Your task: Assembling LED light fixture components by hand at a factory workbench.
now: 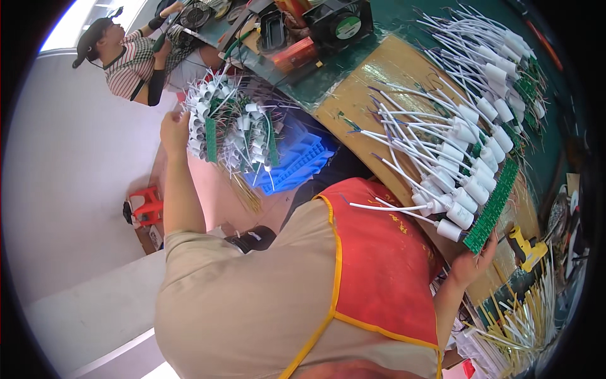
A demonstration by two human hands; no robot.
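Observation:
On the right, my right hand (470, 266) grips the lower end of a long green circuit board (492, 208). White cylindrical parts (459, 216) with white wires lie in rows along that board, the wires fanning to the left. My left arm reaches up on the left, and my left hand (175, 134) is at the edge of a heap of similar white cylinders and green boards (211, 139). Its fingers are mostly turned away, so their grip does not show. Under and beside that heap is a blue plastic crate (293, 158).
A brown board (353, 95) lies on the green worktop (398, 19). More wired white parts (499, 66) sit at the far right. A yellow glue gun (527, 248), a black fan (341, 28), a red stool (146, 205) and another person (136, 69) are around.

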